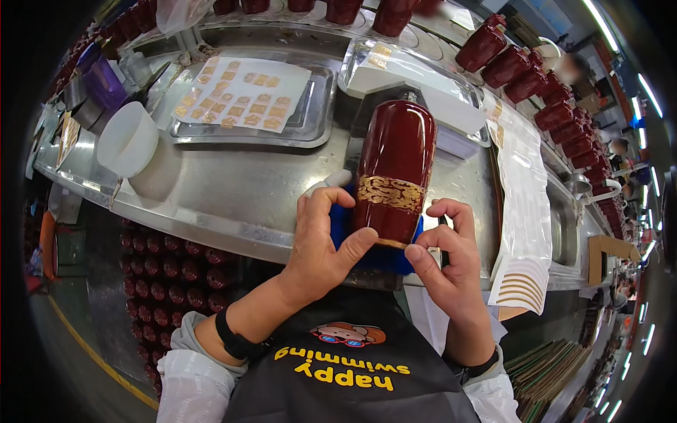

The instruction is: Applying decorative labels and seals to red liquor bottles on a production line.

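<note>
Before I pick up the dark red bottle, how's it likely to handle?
The dark red bottle will probably feel stiff, since its outline looks firm and undented. Its glossy shine suggests a smooth, possibly slippery grip. Its rounded sides might let it roll if pushed.

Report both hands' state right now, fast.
Left hand: open, thumb and forefinger spread against the dark red bottle.
Right hand: thumb and finger close together at the gold strip; whether it holds it cannot be told.
</note>
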`<control>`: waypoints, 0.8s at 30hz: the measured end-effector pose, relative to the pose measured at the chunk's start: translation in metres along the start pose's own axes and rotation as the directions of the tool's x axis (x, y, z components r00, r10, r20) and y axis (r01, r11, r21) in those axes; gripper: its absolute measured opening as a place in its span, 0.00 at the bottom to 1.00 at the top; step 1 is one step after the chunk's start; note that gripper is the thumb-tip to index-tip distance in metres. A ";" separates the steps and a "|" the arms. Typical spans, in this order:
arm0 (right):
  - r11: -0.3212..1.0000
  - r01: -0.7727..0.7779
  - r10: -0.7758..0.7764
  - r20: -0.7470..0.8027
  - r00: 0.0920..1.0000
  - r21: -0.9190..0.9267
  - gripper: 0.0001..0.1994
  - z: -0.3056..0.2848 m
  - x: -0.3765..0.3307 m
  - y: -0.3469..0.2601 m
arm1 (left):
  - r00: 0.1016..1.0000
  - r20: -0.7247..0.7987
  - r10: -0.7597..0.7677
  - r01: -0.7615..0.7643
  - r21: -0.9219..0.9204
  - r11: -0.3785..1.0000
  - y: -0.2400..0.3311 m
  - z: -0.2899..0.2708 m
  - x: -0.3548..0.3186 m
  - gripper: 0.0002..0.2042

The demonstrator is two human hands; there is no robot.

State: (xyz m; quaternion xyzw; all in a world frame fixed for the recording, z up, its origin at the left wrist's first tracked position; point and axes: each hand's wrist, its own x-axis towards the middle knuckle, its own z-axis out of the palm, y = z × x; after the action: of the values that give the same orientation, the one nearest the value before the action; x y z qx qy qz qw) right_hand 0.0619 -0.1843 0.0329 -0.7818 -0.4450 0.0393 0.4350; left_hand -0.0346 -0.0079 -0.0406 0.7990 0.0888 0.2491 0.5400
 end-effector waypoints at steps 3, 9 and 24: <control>0.997 0.067 -0.066 0.022 0.998 -0.043 0.06 -0.002 0.003 -0.003 | 0.999 -0.038 -0.004 0.004 -0.004 1.000 0.001 0.002 0.000 0.27; 0.999 0.048 -0.049 -0.021 0.999 -0.019 0.06 0.001 0.001 0.003 | 0.999 -0.050 -0.019 0.019 0.012 1.000 0.003 0.003 0.001 0.28; 0.998 0.061 -0.060 0.049 0.997 -0.016 0.05 0.000 0.008 -0.011 | 0.935 0.093 0.342 -0.351 0.110 0.930 0.024 -0.013 0.012 0.08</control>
State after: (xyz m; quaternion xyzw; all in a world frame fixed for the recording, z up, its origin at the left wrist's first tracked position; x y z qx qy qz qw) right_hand 0.0592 -0.1758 0.0431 -0.7705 -0.4792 0.0410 0.4183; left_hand -0.0338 -0.0018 -0.0110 0.8428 -0.0577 0.3053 0.4395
